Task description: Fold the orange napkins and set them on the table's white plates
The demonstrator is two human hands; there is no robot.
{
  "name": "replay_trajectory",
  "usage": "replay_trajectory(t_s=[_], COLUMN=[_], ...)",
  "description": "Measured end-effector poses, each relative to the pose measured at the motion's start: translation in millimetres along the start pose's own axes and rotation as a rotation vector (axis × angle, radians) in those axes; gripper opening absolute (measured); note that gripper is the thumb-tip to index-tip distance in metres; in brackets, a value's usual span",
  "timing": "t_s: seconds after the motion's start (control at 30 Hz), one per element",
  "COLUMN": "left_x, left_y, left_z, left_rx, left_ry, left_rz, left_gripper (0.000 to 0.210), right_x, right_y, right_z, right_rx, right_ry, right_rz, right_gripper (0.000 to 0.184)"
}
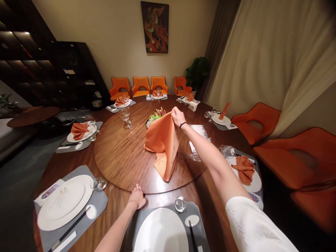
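My right hand [178, 116] is closed on one corner of an orange cloth napkin [164, 140]. The napkin hangs down in loose folds over the wooden turntable [118, 154], partly hiding the potted plant [159, 114] behind it. Near the turntable's front edge, my left hand [137, 197] rests with its fingers laid flat and nothing in it. Closest to me is a white plate [162, 232] on a grey placemat [141, 215], with a small glass [180, 204] and black chopsticks [192, 234] beside it.
Place settings with folded orange napkins [80, 131] ring the round table. Wine glasses [126, 117] and a white stack [198, 134] stand on the turntable. A plate without a napkin [65, 203] lies at left. Orange chairs [256, 122] line the right and back.
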State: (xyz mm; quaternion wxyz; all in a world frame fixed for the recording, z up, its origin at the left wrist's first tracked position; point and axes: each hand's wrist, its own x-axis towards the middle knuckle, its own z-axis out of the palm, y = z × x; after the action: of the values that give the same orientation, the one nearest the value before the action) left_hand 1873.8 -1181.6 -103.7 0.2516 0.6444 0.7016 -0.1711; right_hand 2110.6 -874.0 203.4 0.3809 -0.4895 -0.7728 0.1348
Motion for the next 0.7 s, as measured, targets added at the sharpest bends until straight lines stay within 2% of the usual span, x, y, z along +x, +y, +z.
replay_trajectory(t_s=[0.07,0.1,0.13,0.2,0.23,0.3,0.33,0.37,0.4,0.43,0.47,0.5,0.57,0.6,0.7], left_x=[-5.6,-7.5,-9.1,-13.8,-18.3,-35.0,-47.8,-63.5,-81.9,-102.6,-125.3,-149.7,-203.2,-231.4,-313.0], left_y=[2.5,1.5,-0.3,-3.7,-3.8,0.3,3.5,6.3,7.9,7.5,4.6,-1.0,-21.1,-35.5,-95.7], left_z=[-11.0,-22.7,-39.6,-90.3,-123.1,-196.9,-234.2,-269.3,-300.6,-327.0,-348.0,-363.6,-380.6,-383.5,-378.0], left_rx=[-0.073,-0.106,-0.122,-0.17,-0.203,-0.468,-0.553,-0.614,-0.663,-0.682,-0.653,-0.623,-0.582,-0.554,-0.43], left_ry=[0.033,0.048,0.061,0.198,0.331,0.898,1.058,1.119,1.115,1.05,0.935,0.846,0.826,0.866,1.022], left_rz=[0.009,0.012,0.007,0.025,0.048,0.304,0.474,0.628,0.741,0.816,0.875,0.898,0.909,0.918,0.966], left_gripper=[0.082,0.073,0.064,0.051,0.052,0.06,0.075,0.088,0.089,0.078,0.059,0.042,0.029,0.029,0.028], right_x=[-4.7,-9.1,-14.5,-26.9,-33.5,-47.4,-54.5,-61.6,-68.4,-74.9,-81.1,-87.4,-102.6,-113.0,-162.5], right_y=[-17.2,-27.3,-38.5,-64.9,-80.5,-116.9,-137.4,-158.9,-181.0,-203.0,-224.2,-243.9,-277.7,-291.4,-322.5], right_z=[-9.1,-10.8,-10.8,-8.0,-6.2,-3.9,-4.3,-6.3,-10.3,-16.6,-25.1,-35.7,-61.1,-74.4,-108.5], right_rx=[-0.046,-0.105,-0.183,-0.324,-0.357,-0.345,-0.321,-0.288,-0.245,-0.195,-0.141,-0.089,-0.018,-0.007,-0.011], right_ry=[-0.061,-0.164,-0.294,-0.489,-0.532,-0.57,-0.573,-0.56,-0.523,-0.466,-0.403,-0.349,-0.322,-0.359,-0.58], right_rz=[-0.064,-0.092,-0.117,-0.179,-0.237,-0.404,-0.488,-0.559,-0.605,-0.626,-0.627,-0.617,-0.593,-0.585,-0.567], right_gripper=[0.018,0.017,0.016,0.015,0.015,0.016,0.016,0.017,0.02,0.024,0.029,0.034,0.042,0.041,0.021])
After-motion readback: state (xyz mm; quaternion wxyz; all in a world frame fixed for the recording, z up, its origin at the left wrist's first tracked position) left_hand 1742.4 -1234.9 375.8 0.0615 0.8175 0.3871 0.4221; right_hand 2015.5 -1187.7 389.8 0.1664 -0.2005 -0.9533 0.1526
